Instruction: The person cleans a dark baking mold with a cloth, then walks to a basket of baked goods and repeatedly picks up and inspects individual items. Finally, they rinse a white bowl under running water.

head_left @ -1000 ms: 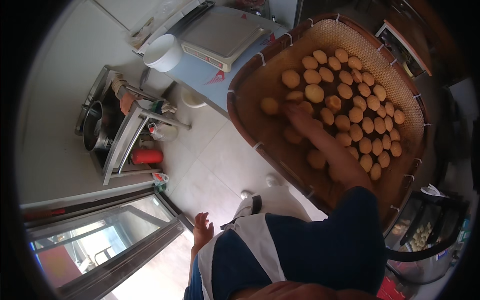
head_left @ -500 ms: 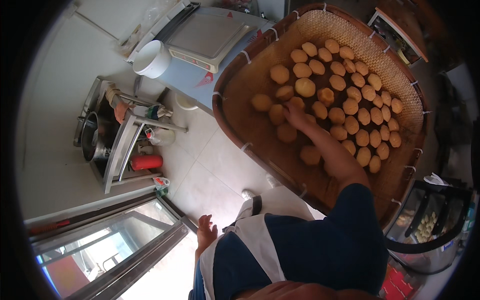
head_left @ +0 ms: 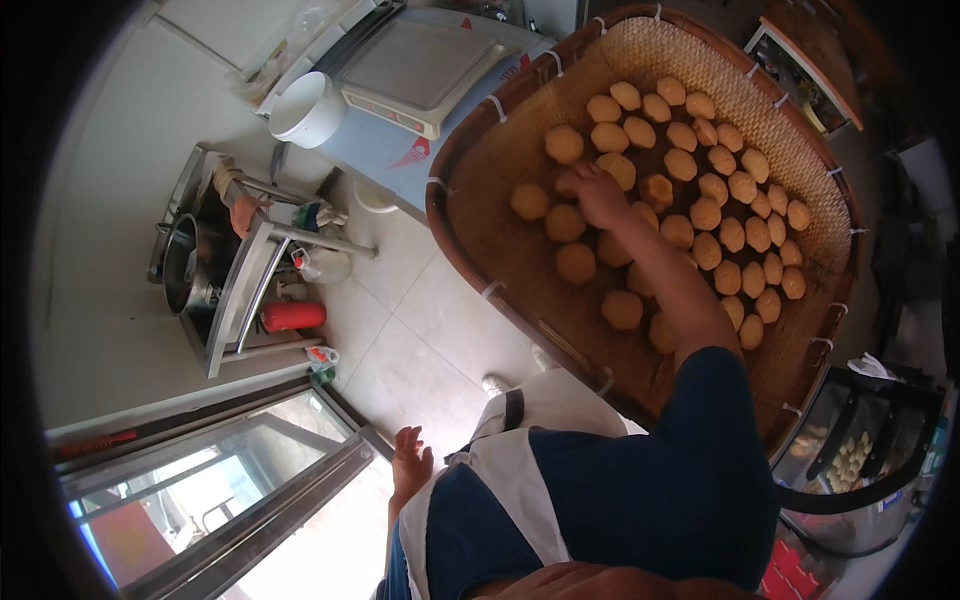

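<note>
Reaching: we are stretching our right hand [head_left: 598, 195] over the woven tray [head_left: 480, 225].
Fingers: curling onto a round cake [head_left: 566, 186] near the tray's left side.
Left hand [head_left: 410, 468]: hanging loosely open, well away from the tray.

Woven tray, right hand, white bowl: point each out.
woven tray [head_left: 470, 130], head view, its left rim.
right hand [head_left: 598, 192], head view, back of the hand over the round cakes.
white bowl [head_left: 308, 110], head view, its inside.

Right hand [head_left: 597, 193] touches buns [head_left: 564, 222] (golden) — woven tray [head_left: 480, 160].
</note>
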A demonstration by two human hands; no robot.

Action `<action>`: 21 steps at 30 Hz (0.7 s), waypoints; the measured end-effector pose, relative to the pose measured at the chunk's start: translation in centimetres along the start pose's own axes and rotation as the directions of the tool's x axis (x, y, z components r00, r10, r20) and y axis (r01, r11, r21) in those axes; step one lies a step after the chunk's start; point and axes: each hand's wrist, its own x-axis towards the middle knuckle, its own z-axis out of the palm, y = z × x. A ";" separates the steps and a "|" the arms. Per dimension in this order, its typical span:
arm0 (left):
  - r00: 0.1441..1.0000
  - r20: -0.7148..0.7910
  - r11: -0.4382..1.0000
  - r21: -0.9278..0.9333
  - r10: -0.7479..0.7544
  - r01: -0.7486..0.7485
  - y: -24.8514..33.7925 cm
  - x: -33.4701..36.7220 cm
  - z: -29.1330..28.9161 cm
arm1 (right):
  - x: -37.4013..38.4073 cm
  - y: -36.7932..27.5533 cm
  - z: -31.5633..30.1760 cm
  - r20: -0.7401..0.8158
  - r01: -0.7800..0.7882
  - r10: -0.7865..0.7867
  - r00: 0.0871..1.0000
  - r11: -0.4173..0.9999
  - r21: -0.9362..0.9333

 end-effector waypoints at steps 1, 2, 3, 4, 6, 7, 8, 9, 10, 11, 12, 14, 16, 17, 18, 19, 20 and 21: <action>1.000 -0.001 1.000 0.001 0.008 -0.008 -0.1 0.0 0.0 | 0.6 0.3 0.1 0.162 -0.128 0.113 0.980 0.988 0.088; 1.000 -0.001 1.000 0.001 0.017 -0.017 -0.2 0.0 -0.1 | 1.3 0.6 0.1 0.327 -0.265 0.204 0.923 0.952 0.152; 1.000 -0.001 1.000 0.008 0.011 -0.011 -0.3 -0.1 -0.1 | 2.0 0.4 -0.4 0.489 -0.402 0.269 0.830 0.896 0.188; 1.000 0.000 1.000 0.014 0.006 -0.006 -0.3 -0.1 0.0 | 2.4 0.0 -0.4 0.401 -0.388 0.281 0.872 0.896 0.216; 1.000 0.010 1.000 0.019 -0.002 0.001 -0.3 -0.2 0.0 | 2.7 -0.3 -0.6 0.212 -0.356 0.306 0.928 0.897 0.263; 1.000 0.019 1.000 0.019 -0.003 0.003 -0.2 -0.2 0.0 | 2.4 0.0 -0.2 0.091 -0.308 0.294 0.951 0.916 0.256; 1.000 0.028 1.000 0.018 -0.005 0.004 -0.1 -0.2 0.1 | 2.0 0.2 0.4 -0.032 -0.260 0.276 0.961 0.935 0.241; 1.000 0.025 1.000 0.010 -0.015 0.015 0.0 -0.3 0.1 | 2.0 -0.2 0.4 -0.150 -0.210 0.247 0.957 0.951 0.226; 0.999 0.022 1.000 0.003 -0.025 0.025 0.1 -0.4 0.2 | 1.8 0.0 0.0 0.003 -0.287 0.297 0.955 0.920 0.267; 0.999 0.020 0.999 -0.005 -0.033 0.033 0.2 -0.5 0.2 | 1.3 0.5 -0.9 0.157 -0.369 0.336 0.929 0.882 0.293; 0.999 0.012 0.999 0.003 -0.042 0.042 0.2 -0.7 0.3 | 1.0 0.7 -1.7 0.308 -0.447 0.357 0.882 0.840 0.306; 0.999 0.009 0.999 0.016 -0.046 0.046 0.2 -0.7 0.3 | -0.9 2.2 -2.1 0.189 -0.495 0.458 0.868 0.787 0.367; 0.997 -0.069 0.999 -0.017 0.029 -0.030 -1.3 -1.1 1.3 | -1.5 2.1 -2.6 0.185 -0.517 0.484 0.855 0.768 0.379; 0.992 -0.107 0.997 -0.029 0.065 -0.069 -2.1 -1.4 1.8 | -2.4 1.6 -3.2 0.237 -0.530 0.475 0.848 0.771 0.352; 0.997 -0.074 0.999 -0.030 0.026 -0.028 -1.7 -1.3 1.8 | -3.3 1.0 -4.0 0.281 -0.545 0.472 0.835 0.775 0.318; 0.999 -0.037 1.000 -0.023 -0.007 0.007 -0.8 -1.1 1.4 | -4.4 0.7 -3.9 0.214 -0.437 0.392 0.895 0.867 0.240; 0.999 -0.001 0.999 -0.015 -0.042 0.042 -0.1 -0.7 1.2 | -5.5 0.3 -3.2 0.157 -0.321 0.298 0.942 0.935 0.150; 1.000 0.006 1.000 -0.009 -0.017 0.017 0.1 -0.5 1.0 | -5.8 -0.4 -2.8 0.112 -0.196 0.188 0.976 0.979 0.059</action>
